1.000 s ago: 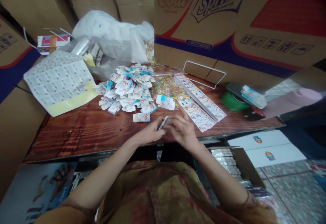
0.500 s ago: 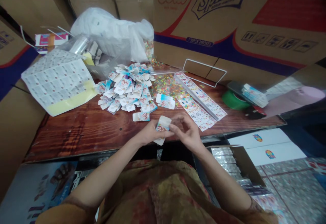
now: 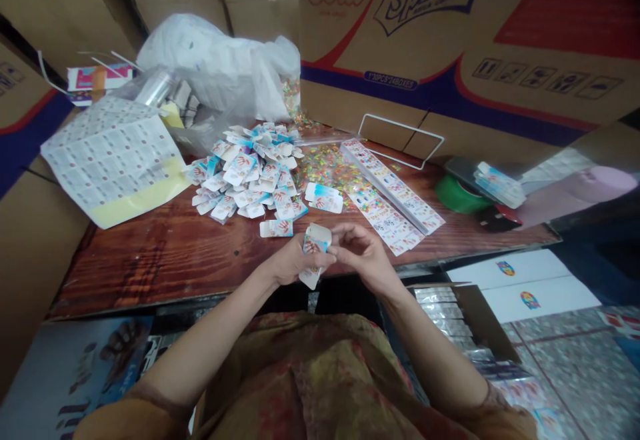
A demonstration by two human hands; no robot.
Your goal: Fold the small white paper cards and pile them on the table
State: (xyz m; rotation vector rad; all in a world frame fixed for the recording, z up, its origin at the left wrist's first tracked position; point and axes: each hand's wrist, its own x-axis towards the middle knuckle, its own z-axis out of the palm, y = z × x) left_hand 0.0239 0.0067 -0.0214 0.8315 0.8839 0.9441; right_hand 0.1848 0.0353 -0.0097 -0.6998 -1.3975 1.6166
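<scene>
My left hand [image 3: 290, 261] is closed round a small white and blue printed carton [image 3: 313, 247], held upright just above the near edge of the wooden table [image 3: 165, 253]. My right hand [image 3: 363, 253] is curled against the carton's right side, fingertips pinching near its top flap. A pile of the same flat cartons [image 3: 250, 173] lies on the table beyond my hands, with two loose ones [image 3: 276, 228] [image 3: 324, 198] nearer. Printed sticker strips [image 3: 395, 197] lie to the right of the pile.
Small colourful bits [image 3: 325, 167] are scattered mid-table. A printed sheet [image 3: 113, 157] and a white plastic bag [image 3: 220, 73] sit at the left back. A green tape roll [image 3: 457, 197] lies at the right. Large cardboard boxes [image 3: 450, 47] wall the table. An open box [image 3: 460, 320] stands below right.
The carton, hidden between my hands a second ago, has been raised and unfolded so that its printed face and top flap show. My right hand's fingers have curled in closer to it.
</scene>
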